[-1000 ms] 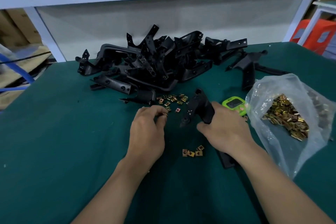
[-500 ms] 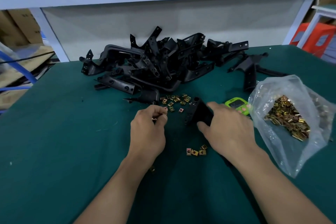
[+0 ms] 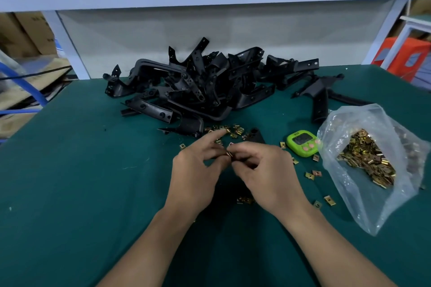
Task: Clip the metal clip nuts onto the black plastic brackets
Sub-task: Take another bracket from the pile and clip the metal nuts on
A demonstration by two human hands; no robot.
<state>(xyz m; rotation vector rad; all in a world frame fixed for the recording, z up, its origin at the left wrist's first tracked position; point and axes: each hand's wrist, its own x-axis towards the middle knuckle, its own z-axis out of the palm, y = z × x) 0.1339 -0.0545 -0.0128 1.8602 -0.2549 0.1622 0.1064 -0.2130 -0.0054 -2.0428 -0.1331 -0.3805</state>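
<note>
My left hand (image 3: 196,175) pinches a gold metal clip nut (image 3: 229,154) between thumb and fingers, its index finger stretched forward. My right hand (image 3: 268,175) meets it, fingers curled round a black plastic bracket (image 3: 256,136). Only the bracket's far end shows beyond my knuckles; the rest is hidden under the hands. The nut sits right at my right fingertips, touching the bracket part held there. Loose clip nuts (image 3: 225,130) lie scattered just beyond my hands, and a few more clip nuts (image 3: 313,174) lie to the right.
A heap of black brackets (image 3: 205,86) fills the back of the green table (image 3: 70,193). An open clear bag of clip nuts (image 3: 368,161) lies at the right, with a green timer (image 3: 303,143) beside it. A white shelf frame (image 3: 65,39) stands behind.
My right hand has moved left with the bracket to meet my left hand. The left hand now holds a clip nut against it. The view has tilted slightly.
</note>
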